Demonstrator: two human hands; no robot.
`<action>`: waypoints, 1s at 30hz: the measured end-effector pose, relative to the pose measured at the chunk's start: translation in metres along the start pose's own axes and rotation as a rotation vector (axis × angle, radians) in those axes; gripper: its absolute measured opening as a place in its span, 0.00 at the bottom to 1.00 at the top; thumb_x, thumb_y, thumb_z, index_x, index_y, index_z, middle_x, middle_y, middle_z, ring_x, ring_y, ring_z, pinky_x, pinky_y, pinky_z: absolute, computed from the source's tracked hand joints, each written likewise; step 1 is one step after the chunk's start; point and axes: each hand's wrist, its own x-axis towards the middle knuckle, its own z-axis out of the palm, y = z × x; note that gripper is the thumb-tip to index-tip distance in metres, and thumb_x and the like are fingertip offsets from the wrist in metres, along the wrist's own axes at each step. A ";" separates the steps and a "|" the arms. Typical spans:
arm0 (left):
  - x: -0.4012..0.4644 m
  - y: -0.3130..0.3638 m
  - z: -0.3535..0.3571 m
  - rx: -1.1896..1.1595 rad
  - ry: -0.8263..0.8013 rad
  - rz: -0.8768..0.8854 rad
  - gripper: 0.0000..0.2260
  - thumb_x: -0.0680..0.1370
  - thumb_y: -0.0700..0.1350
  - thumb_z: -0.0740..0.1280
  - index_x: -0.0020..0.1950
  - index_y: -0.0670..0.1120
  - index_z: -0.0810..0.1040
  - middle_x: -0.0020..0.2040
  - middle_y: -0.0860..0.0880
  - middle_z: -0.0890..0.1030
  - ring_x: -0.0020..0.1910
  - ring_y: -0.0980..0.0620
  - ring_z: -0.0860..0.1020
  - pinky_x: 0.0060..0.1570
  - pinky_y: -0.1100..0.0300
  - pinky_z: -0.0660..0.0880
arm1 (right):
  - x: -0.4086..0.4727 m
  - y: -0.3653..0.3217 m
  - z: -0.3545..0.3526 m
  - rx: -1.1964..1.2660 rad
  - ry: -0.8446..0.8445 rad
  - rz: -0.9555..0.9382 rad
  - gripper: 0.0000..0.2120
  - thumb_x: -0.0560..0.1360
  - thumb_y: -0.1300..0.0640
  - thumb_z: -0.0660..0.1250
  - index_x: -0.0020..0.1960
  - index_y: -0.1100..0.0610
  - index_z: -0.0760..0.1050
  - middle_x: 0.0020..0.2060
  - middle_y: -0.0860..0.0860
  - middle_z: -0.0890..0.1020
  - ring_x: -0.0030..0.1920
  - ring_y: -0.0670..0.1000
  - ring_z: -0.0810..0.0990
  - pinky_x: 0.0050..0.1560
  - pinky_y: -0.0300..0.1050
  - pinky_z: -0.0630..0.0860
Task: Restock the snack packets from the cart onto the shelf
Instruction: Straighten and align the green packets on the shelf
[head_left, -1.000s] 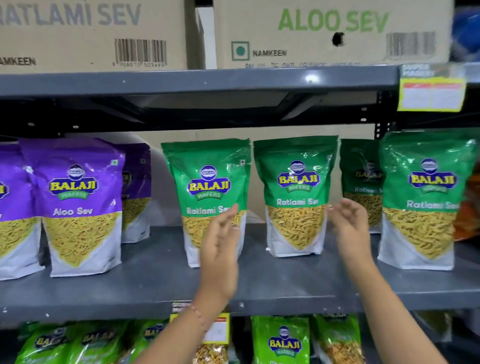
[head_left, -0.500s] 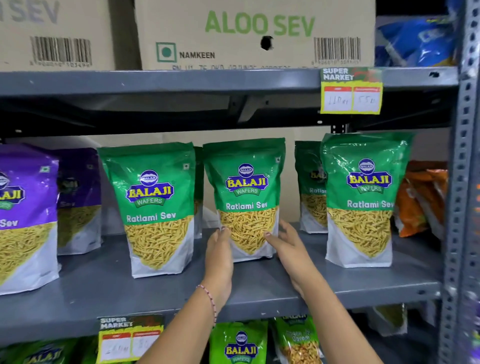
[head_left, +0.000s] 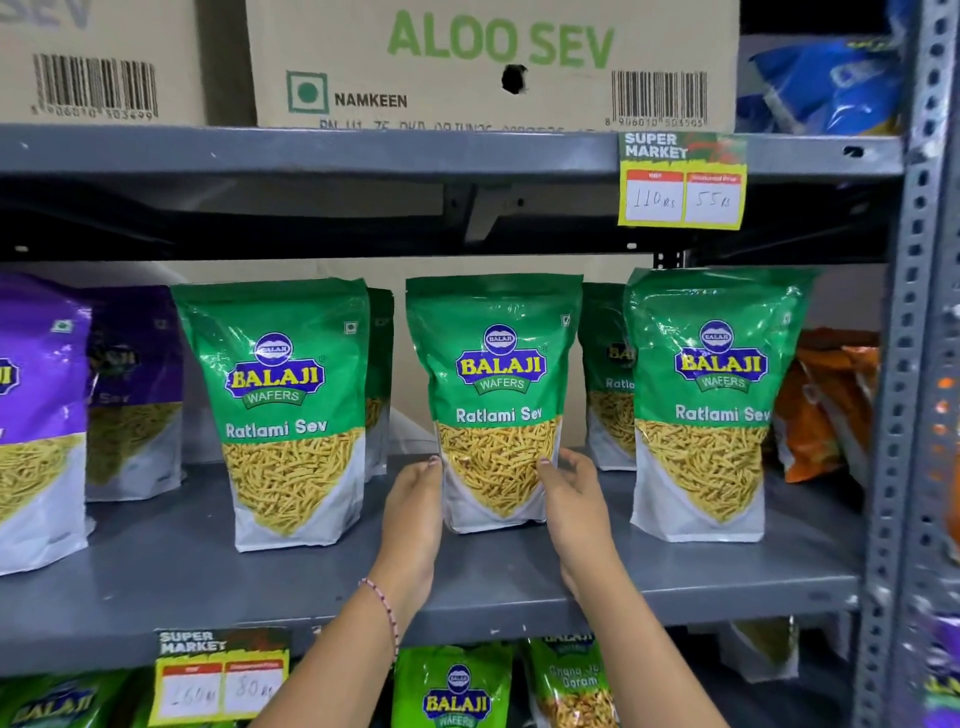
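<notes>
Right now both hands are pressed flat against the lower sides of a green Ratlami Sev packet (head_left: 494, 400) that stands upright on the grey metal shelf (head_left: 519, 582). The left hand (head_left: 413, 512) cups the packet's left edge, fingers straight and together; the right hand (head_left: 571, 501) lies against its right edge, fingers slightly curled. Neither is wrapped around the pouch, so the two palms only squeeze it from either side.

Just left of the left hand stands another Ratlami Sev packet (head_left: 283, 410), with a gap between; right of the right hand, a third Ratlami Sev pouch (head_left: 717, 400) stands near, and a further green pouch (head_left: 605, 379) sits behind the wrist line, partly hidden. Far to the left are purple sev packets (head_left: 36, 415); orange packets (head_left: 826, 405) lie tilted at the far right. Above the hands hangs a yellow price tag (head_left: 681, 179) under an Aloo Sev carton (head_left: 493, 57). The cart is out of sight.

By my reading, this is the squaring-up step. The pouch is tall on a narrow base, so uneven pressure or a quick release could tip it forward off the shelf lip. The right forearm passes close to the third pouch; a careless withdrawal might knock it over. A hard squeeze could also crush the sev inside.
</notes>
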 end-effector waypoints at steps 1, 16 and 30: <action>0.001 -0.001 0.000 0.007 -0.001 0.003 0.12 0.79 0.51 0.61 0.51 0.45 0.80 0.53 0.42 0.83 0.55 0.43 0.80 0.59 0.46 0.74 | 0.000 0.000 0.000 -0.019 0.016 -0.012 0.12 0.79 0.51 0.64 0.62 0.48 0.69 0.52 0.46 0.78 0.50 0.46 0.77 0.42 0.38 0.69; 0.001 -0.009 0.000 0.050 -0.037 0.062 0.09 0.78 0.50 0.61 0.48 0.45 0.76 0.53 0.38 0.81 0.52 0.40 0.79 0.46 0.52 0.71 | 0.000 0.001 -0.001 -0.116 0.120 -0.031 0.11 0.79 0.49 0.63 0.60 0.51 0.71 0.44 0.39 0.77 0.44 0.38 0.75 0.36 0.37 0.67; -0.022 0.029 -0.125 -0.094 0.265 0.529 0.10 0.76 0.41 0.68 0.57 0.48 0.74 0.54 0.50 0.78 0.55 0.53 0.75 0.52 0.67 0.72 | -0.056 -0.033 0.039 -0.023 0.154 -0.638 0.06 0.77 0.54 0.63 0.50 0.43 0.73 0.43 0.40 0.80 0.43 0.42 0.79 0.44 0.31 0.73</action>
